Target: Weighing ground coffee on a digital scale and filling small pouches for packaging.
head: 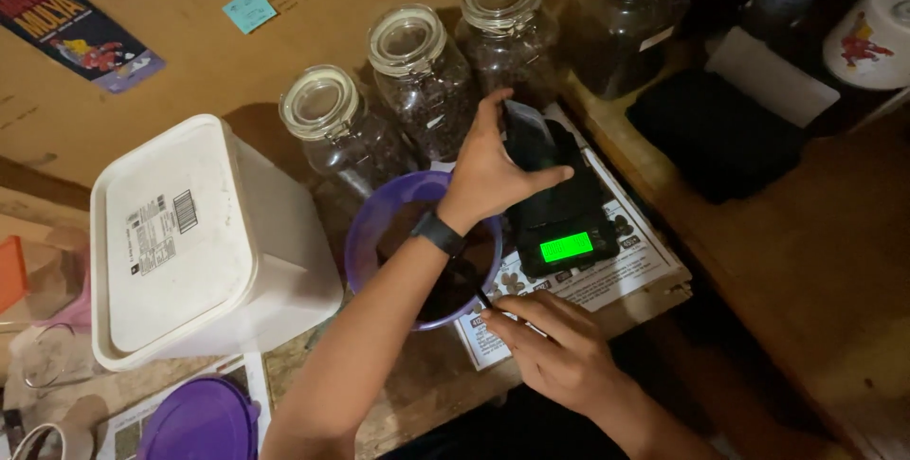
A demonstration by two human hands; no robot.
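Note:
My left hand (493, 171) reaches over a purple bowl (372, 223) of dark grains and grips a black pouch (533, 143) standing on a small black scale (561, 228) with a lit green display. A dark band sits on that wrist. My right hand (550, 346) is below the scale, fingers closed on a thin dark handle (483, 299) that dips into the bowl's near edge; what the handle ends in is hidden.
Several glass jars (417, 76) with clear lids stand in a row behind the bowl. A white lidded tub (180, 237) sits at left, a purple lid (201, 422) at bottom left. Printed sheets (607, 280) lie under the scale. A black cloth (716, 133) lies at right.

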